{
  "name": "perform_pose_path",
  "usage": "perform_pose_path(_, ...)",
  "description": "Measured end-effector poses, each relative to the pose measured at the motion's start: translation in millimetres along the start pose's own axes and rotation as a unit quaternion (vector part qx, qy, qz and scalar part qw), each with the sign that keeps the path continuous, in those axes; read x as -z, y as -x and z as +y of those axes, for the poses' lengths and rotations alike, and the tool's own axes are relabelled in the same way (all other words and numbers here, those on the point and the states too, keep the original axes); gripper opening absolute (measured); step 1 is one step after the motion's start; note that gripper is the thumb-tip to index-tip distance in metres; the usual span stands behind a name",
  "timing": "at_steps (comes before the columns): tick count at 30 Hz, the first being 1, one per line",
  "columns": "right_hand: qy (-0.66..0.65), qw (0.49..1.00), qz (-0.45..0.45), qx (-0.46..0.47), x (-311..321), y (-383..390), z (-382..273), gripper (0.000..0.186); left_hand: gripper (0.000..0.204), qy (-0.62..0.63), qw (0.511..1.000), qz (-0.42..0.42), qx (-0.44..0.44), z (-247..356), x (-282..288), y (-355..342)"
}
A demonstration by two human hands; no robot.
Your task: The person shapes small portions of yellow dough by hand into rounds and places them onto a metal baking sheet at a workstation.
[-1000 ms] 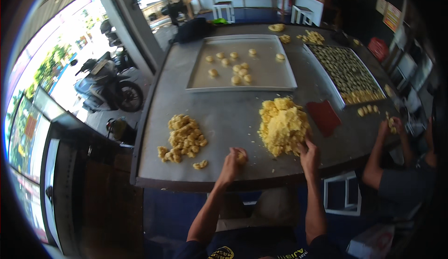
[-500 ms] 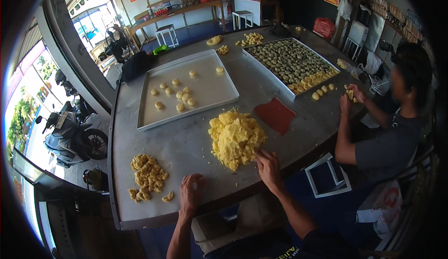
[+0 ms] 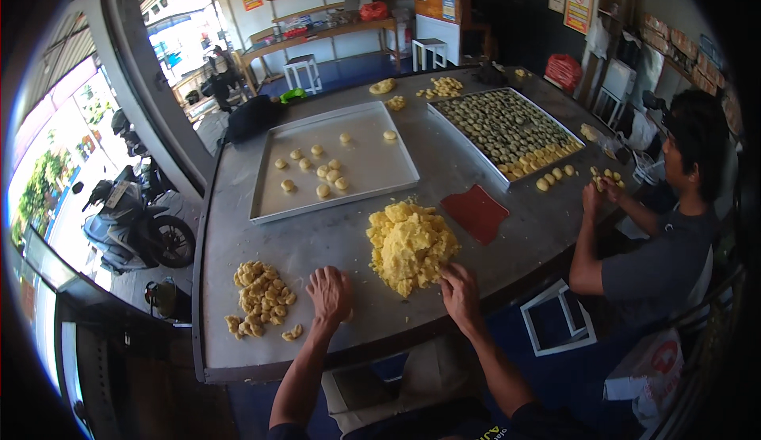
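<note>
Our table (image 3: pixel 317 243) carries a shallow tray (image 3: pixel 376 166), set back, perhaps to free working room. Nearer sits the yellow mound (image 3: pixel 412 246), probably central for easy reach; left lies the dough pile (image 3: pixel 261 293). Our left hand (image 3: pixel 330 293), palm down, and right hand (image 3: pixel 460 288), curled by the mound, stay separate; we cannot tell their grip.

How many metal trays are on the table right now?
2. The left tray, with scattered dough balls, lies beyond the yellow mound, toward the left. The right tray, mostly covered with dark greenish pieces, lies beyond the red sheet. No others show.
</note>
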State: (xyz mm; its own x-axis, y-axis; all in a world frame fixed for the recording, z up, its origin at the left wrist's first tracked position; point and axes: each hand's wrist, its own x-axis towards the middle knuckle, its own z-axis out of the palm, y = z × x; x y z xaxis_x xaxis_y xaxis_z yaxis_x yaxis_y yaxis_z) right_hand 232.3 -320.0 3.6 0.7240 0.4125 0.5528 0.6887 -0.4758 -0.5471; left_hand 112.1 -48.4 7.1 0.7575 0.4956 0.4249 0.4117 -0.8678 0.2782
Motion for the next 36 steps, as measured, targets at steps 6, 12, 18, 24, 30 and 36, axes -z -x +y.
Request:
perform_pose_path(6, -0.004, 0.998, -0.018, -0.057, -1, 5, 2, 0.028, 0.025, 0.069, 0.984, -0.134, -0.096, -29, 18, 32)
perform_pose_path(12, -0.014, 0.995, -0.037, -0.089, -7, 8, 8, 0.028, 0.036, 0.22, 0.967, -0.127, -0.014, -5, 100, 18)
perform_pose_path(18, 0.034, 0.999, -0.008, -0.041, -7, 10, -28, 0.054, 0.028, 0.152, 0.987, 0.038, 0.03, -39, 117, 17)
perform_pose_path(24, 0.116, 0.988, -0.07, -0.068, -22, 2, -30, 0.053, 0.024, 0.075, 0.996, -0.039, -0.012, -88, 94, 106)
perform_pose_path(30, 0.025, 0.99, -0.097, -0.099, 2, -16, -2, 0.03, 0.012, 0.24, 0.952, -0.076, 0.175, -47, 110, 76)
perform_pose_path(36, 0.09, 0.975, -0.133, -0.151, 5, -35, 11, 0.027, 0.011, 0.141, 0.987, 0.075, 0.012, -90, 41, 43)
